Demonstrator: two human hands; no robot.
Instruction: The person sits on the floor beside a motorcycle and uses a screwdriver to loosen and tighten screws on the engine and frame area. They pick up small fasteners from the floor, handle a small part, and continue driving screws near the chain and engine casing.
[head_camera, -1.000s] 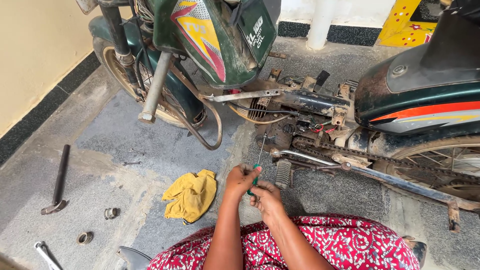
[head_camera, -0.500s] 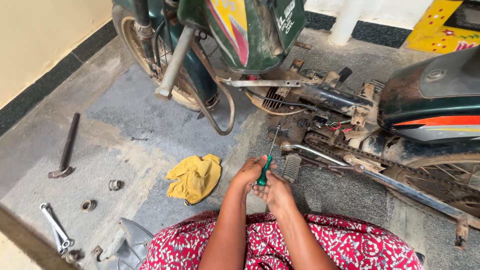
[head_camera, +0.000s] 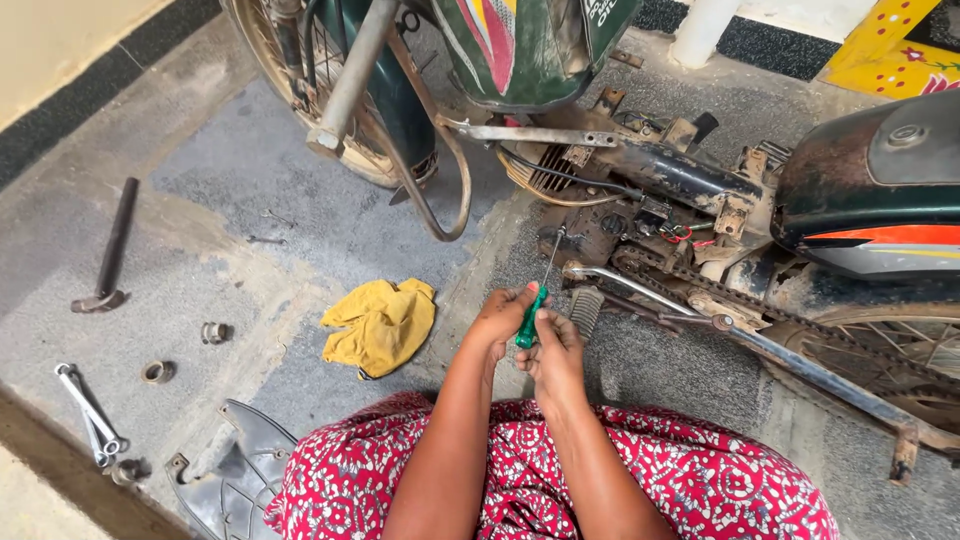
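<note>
While both hands meet low in the middle of the head view, they close together on a green-handled screwdriver (head_camera: 531, 325). The left hand (head_camera: 503, 322) wraps the handle from the left side and the right hand (head_camera: 553, 350) grips it from the right and below, fingers curled tight around it. Its thin metal shaft runs up and slightly right from the hands, with the tip at the dirty engine block (head_camera: 600, 232) of a dark green motorcycle (head_camera: 870, 190) whose side covers are off. Just right of the hands lie a ribbed footpeg (head_camera: 585, 308) and a chrome lever (head_camera: 625, 283), with the drive chain (head_camera: 720, 292) beyond them. A yellow rag (head_camera: 382, 324) lies crumpled on the concrete floor (head_camera: 250, 190), near the left hand. Further left on the floor sit a long dark iron tool (head_camera: 110, 245), two small metal rings (head_camera: 185, 350) and a pair of spanners (head_camera: 90, 415). A grey plastic cover (head_camera: 225, 475) lies by the red patterned cloth (head_camera: 520, 480) over the person's lap.
</note>
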